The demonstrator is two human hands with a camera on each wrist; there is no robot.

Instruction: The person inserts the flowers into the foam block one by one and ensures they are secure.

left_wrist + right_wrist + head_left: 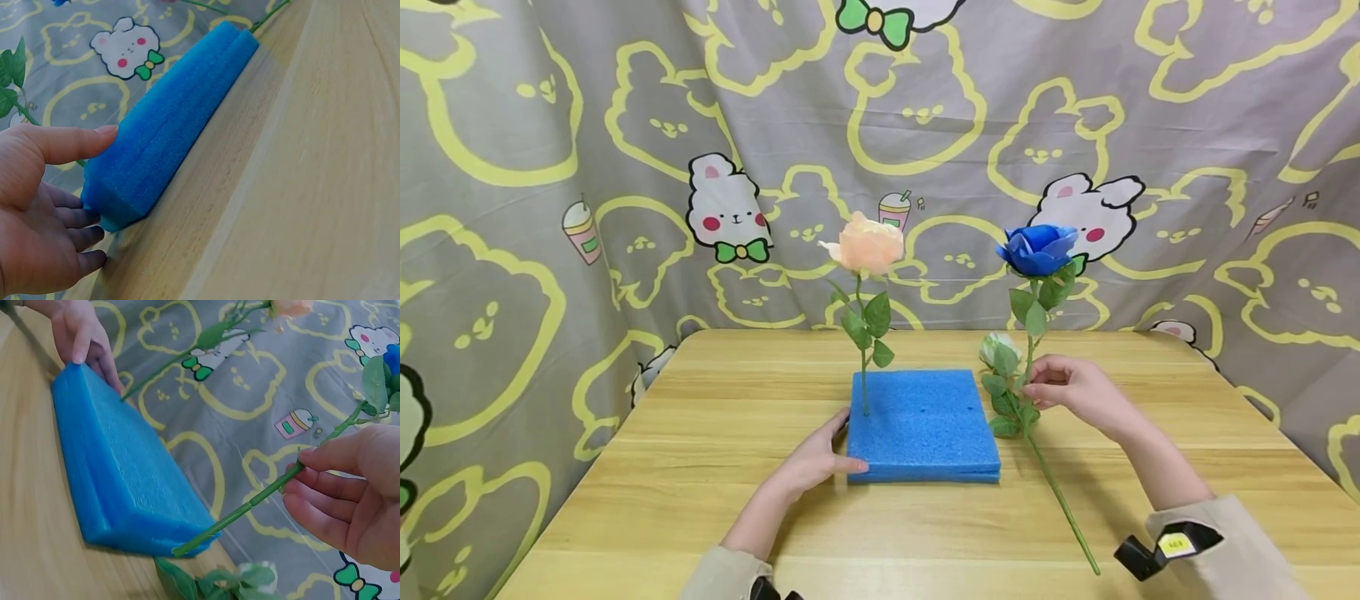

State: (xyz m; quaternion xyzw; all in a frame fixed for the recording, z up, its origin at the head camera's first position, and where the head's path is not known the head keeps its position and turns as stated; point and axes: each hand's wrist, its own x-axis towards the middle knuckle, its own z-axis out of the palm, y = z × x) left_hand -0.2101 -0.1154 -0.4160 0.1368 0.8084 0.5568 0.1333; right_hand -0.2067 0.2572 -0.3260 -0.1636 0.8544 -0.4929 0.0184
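Observation:
A blue foam block [925, 425] lies on the table, with a peach rose [868, 246] standing upright in its left part. My left hand [820, 458] rests against the block's left front corner; its thumb lies on the front edge, its fairly straight fingers along the left side. To the right of the block, my right hand [1075, 392] pinches the green stem [250, 503] of a blue rose [1039, 250], bloom up. In the right wrist view, that stem's lower end shows in front of the block's edge; whether they touch, I cannot tell. Behind the held stem lies a white rose [1000, 348].
The white rose's long stem [1063, 504] stretches toward the front right of the wooden table [722, 425]. A grey curtain [805, 133] with yellow cartoon outlines hangs behind the table and at its sides. Small holes mark the foam's top.

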